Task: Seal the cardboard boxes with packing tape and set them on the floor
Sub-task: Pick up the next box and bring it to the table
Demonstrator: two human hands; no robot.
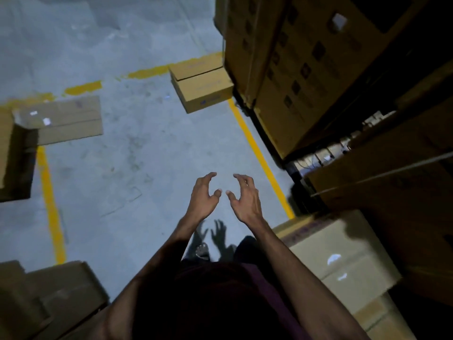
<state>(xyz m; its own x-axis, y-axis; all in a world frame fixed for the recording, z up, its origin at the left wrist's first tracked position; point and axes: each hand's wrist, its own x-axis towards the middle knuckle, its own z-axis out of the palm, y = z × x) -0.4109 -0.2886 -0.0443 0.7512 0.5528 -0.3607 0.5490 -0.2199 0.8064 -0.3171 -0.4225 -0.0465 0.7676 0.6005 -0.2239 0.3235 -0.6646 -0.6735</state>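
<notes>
My left hand [204,194] and my right hand [245,196] are stretched out side by side above the grey floor, palms facing each other, fingers loosely curled around nothing. Two closed cardboard boxes [202,82] are stacked on the floor far ahead, beside the tall stack. A pale closed box [343,251] stands at my right, below the shelving. A flattened carton [66,119] lies on the floor at the left. No tape roll shows.
Tall stacks of brown cartons [294,69] and dark shelving fill the right side. More cartons sit at the left edge [14,155] and lower left [49,298]. Yellow lines [259,153] mark the floor bay between them.
</notes>
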